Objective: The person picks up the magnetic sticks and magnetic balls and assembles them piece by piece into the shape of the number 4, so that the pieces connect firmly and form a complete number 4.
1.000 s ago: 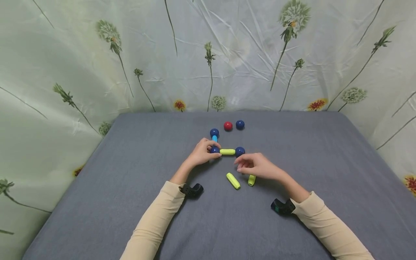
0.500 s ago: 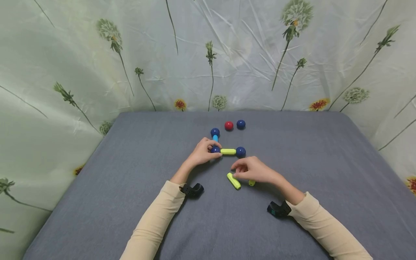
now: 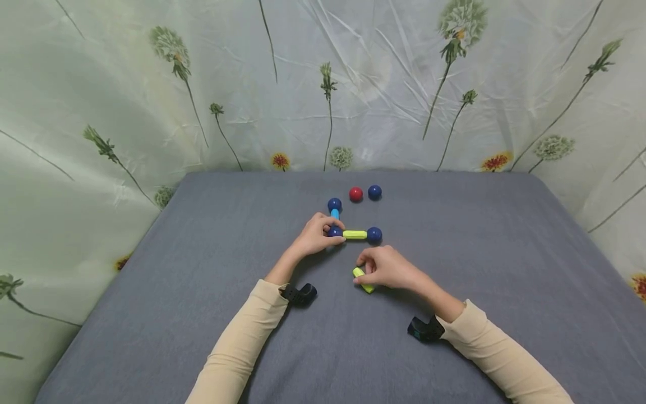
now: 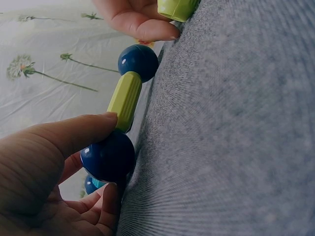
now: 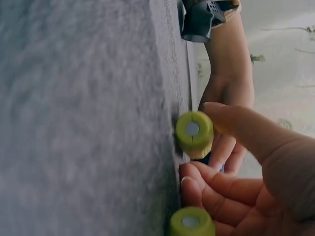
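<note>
My left hand (image 3: 315, 235) grips a dark blue ball (image 4: 109, 155) at the corner of a joined magnetic piece. From that ball a yellow-green stick (image 3: 355, 235) leads right to another dark blue ball (image 3: 374, 234). A light blue stick (image 3: 335, 214) runs back to a further dark blue ball (image 3: 335, 205). My right hand (image 3: 391, 268) has its thumb and fingers around a loose yellow-green magnetic stick (image 3: 362, 280) on the cloth. The right wrist view shows the thumb against this stick (image 5: 193, 132), with another yellow-green stick (image 5: 192, 223) below; the hand hides that one in the head view.
A red ball (image 3: 355, 194) and a dark blue ball (image 3: 375, 192) lie loose behind the joined piece. Grey cloth (image 3: 202, 252) covers the table, and a flowered curtain (image 3: 282, 101) hangs at its far edge. Each wrist wears a black camera band (image 3: 301, 295).
My right hand has moved down and left from beside the right-hand blue ball to the loose yellow-green stick, and its fingers have closed around it. My left hand has stayed on its ball.
</note>
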The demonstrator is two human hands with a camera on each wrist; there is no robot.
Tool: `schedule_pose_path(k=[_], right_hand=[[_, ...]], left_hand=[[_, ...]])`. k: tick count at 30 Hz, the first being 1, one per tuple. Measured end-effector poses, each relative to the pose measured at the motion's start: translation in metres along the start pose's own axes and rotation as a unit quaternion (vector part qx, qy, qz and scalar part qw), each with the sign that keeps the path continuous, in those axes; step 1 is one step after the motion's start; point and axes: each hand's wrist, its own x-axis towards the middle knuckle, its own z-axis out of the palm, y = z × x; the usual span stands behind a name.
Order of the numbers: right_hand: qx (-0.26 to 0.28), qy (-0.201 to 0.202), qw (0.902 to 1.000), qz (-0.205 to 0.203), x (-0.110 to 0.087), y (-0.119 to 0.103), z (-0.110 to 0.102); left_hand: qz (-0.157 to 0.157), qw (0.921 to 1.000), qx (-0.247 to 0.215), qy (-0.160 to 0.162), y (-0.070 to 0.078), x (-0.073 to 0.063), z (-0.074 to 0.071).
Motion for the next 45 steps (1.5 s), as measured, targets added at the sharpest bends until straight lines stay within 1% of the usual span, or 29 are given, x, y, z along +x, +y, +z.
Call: schedule_pose_path(k=[4, 10, 13, 20, 23, 28, 33, 36, 40, 45], right_hand=[[-0.013, 0.005, 0.9999, 0.0, -0.002, -0.004, 0.003], [-0.024, 0.015, 0.9996, -0.011, -0.002, -0.007, 0.004], [-0.025, 0.018, 0.9995, -0.01, -0.001, -0.006, 0.003], [0.016, 0.01, 0.9997, 0.016, -0.001, -0.002, 0.0], [0.027, 0.017, 0.9993, 0.017, -0.001, -0.001, -0.003], [0.036, 0.03, 0.9988, 0.013, -0.003, -0.001, -0.007], [0.04, 0.039, 0.9984, 0.002, -0.003, 0.0, -0.008], [0.059, 0.041, 0.9974, -0.001, -0.002, 0.003, -0.007], [0.096, 0.042, 0.9945, 0.006, 0.0, 0.006, -0.009], [0.12, 0.053, 0.9913, 0.013, 0.001, 0.008, -0.013]], left_hand=[[-0.001, 1.0, -0.001, -0.004, 0.0, -0.001, 0.001], [-0.001, 1.0, -0.007, 0.001, -0.001, -0.002, 0.0], [0.002, 1.0, -0.007, 0.001, -0.001, -0.001, 0.0], [0.002, 1.0, -0.008, -0.002, -0.001, 0.0, -0.001], [0.003, 0.9999, -0.01, -0.002, 0.001, 0.001, -0.002], [0.007, 1.0, -0.001, -0.003, 0.002, 0.002, -0.001], [0.007, 1.0, 0.004, -0.004, 0.0, 0.002, -0.001], [0.006, 1.0, 0.004, -0.004, -0.001, 0.001, 0.0], [-0.001, 1.0, 0.001, -0.005, -0.001, 0.001, -0.001], [-0.001, 1.0, 0.001, -0.004, -0.002, 0.001, -0.001]])
